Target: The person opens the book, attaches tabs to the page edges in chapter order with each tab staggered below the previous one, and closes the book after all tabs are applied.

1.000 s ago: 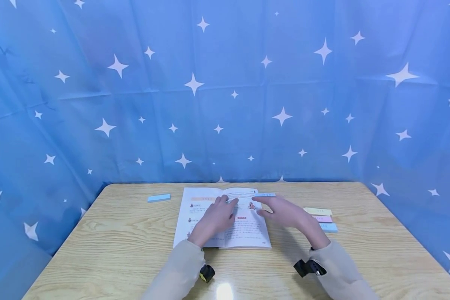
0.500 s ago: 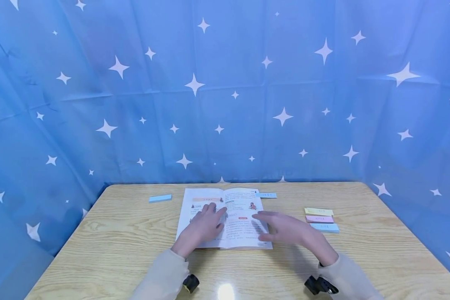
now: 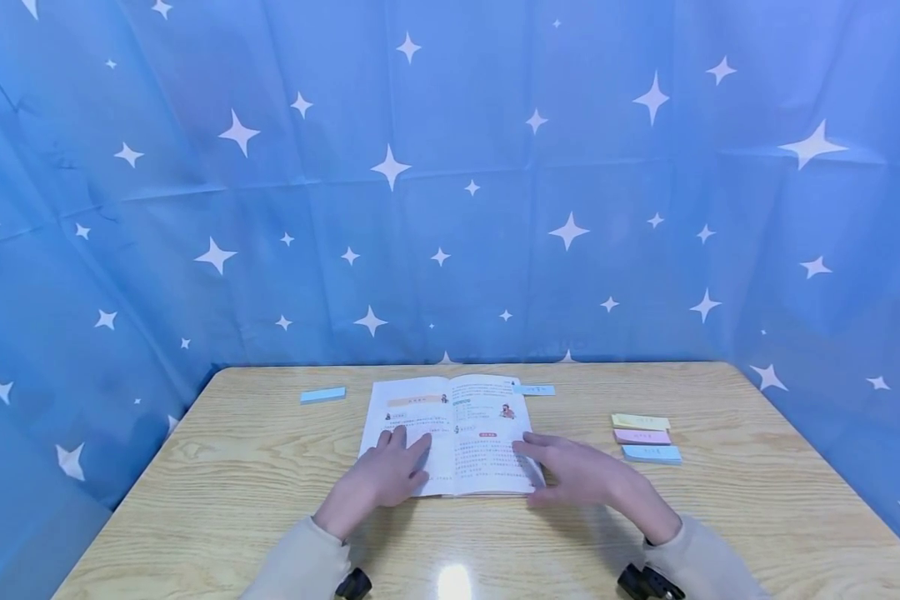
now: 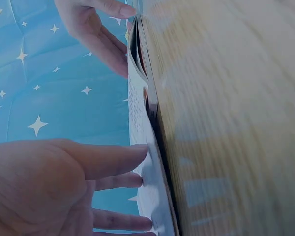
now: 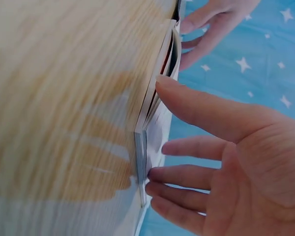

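An open book (image 3: 487,458) with printed text and small pictures lies on the table. My left hand (image 3: 387,472) is over the lower left page, fingers spread; in the left wrist view its fingertips (image 4: 143,223) touch the page near the book's front edge. At the lower right corner is my right hand (image 3: 581,472), its fingers loosely extended. The right wrist view has its thumb by the page edges and the other fingertips at the book's side. A blue sticky tab (image 3: 534,390) with handwriting juts from the right page's upper edge.
Right of the book lie yellow (image 3: 641,422), pink (image 3: 642,437) and blue (image 3: 652,454) note pads with writing. A plain blue pad (image 3: 322,395) lies to the left. The wooden table (image 3: 195,492) ends at a blue star-patterned curtain (image 3: 450,208).
My left hand has slid from the book's middle toward me and left over the left page. My right hand has moved down from the upper right page to the book's lower right corner.
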Demonstrator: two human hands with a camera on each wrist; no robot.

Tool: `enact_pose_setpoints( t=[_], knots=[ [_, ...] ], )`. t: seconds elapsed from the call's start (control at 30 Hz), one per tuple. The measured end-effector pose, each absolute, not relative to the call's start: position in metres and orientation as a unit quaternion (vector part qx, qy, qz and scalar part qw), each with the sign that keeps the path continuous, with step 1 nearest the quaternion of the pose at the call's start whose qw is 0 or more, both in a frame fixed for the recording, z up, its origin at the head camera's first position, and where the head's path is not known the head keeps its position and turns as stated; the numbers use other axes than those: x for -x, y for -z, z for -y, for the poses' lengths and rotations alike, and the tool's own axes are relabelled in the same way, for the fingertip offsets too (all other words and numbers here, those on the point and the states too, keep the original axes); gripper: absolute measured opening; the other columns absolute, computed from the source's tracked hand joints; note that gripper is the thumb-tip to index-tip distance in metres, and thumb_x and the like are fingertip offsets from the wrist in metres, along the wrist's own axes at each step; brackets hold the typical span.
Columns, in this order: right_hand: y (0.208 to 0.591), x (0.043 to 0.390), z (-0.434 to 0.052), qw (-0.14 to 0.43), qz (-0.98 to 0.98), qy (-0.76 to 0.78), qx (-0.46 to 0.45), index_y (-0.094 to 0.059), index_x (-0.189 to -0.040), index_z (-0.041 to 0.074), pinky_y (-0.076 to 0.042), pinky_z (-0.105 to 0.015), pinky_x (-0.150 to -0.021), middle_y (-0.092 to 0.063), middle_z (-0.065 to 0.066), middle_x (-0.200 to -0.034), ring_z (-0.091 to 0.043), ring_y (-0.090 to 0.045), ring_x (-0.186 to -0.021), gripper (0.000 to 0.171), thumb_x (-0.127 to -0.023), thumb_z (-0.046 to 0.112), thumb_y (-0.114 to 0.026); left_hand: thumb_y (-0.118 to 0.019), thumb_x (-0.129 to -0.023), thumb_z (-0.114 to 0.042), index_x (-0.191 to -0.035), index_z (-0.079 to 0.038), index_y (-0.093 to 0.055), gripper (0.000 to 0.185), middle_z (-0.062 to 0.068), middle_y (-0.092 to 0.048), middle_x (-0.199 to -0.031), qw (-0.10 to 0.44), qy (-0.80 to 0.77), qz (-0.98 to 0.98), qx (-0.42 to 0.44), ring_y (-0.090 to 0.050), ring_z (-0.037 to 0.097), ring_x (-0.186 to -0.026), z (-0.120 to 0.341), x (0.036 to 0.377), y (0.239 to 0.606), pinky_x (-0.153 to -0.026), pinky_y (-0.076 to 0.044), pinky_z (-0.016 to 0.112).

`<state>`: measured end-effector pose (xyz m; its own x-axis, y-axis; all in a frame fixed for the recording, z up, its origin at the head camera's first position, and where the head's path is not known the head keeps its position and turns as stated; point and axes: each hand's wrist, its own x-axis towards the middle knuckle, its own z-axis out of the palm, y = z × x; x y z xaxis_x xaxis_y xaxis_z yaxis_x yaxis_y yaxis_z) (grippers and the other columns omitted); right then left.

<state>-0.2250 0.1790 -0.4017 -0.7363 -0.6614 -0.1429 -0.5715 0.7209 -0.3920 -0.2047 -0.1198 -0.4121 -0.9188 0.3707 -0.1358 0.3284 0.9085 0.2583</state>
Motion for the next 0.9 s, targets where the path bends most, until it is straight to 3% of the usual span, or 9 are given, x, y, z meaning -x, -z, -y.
enact_pose_setpoints(
  t=[0.17, 0.9],
  knots=[
    [0.402, 0.224, -0.177, 0.141, -0.922, 0.163, 0.322, -0.045, -0.147, -0.007, -0.034, -0.057, -0.112, -0.04, -0.031, -0.151, -0.046, -0.037, -0.141, 0.076, -0.09, 0.032, -0.077, -0.057, -0.103, -0.026, -0.152, -0.007, -0.044, 0.054, 0.03, -0.036, -0.15, 0.109, -0.11, -0.974, -0.166, -0.037, 0.045, -0.137, 0.125, 0.202, 0.408, -0.103, -0.043, 0.056],
    [0.408, 0.22, -0.167, 0.139, -0.901, 0.176, 0.371, -0.045, -0.145, -0.01, -0.038, -0.054, -0.11, -0.042, -0.028, -0.151, -0.041, -0.036, -0.143, 0.073, -0.091, 0.027, -0.077, -0.057, -0.104, -0.026, -0.153, -0.005, -0.042, 0.055, 0.031, -0.035, -0.15, 0.111, -0.078, -0.976, -0.173, -0.036, 0.046, -0.137, 0.125, 0.2, 0.411, -0.101, -0.043, 0.056]
  ],
)
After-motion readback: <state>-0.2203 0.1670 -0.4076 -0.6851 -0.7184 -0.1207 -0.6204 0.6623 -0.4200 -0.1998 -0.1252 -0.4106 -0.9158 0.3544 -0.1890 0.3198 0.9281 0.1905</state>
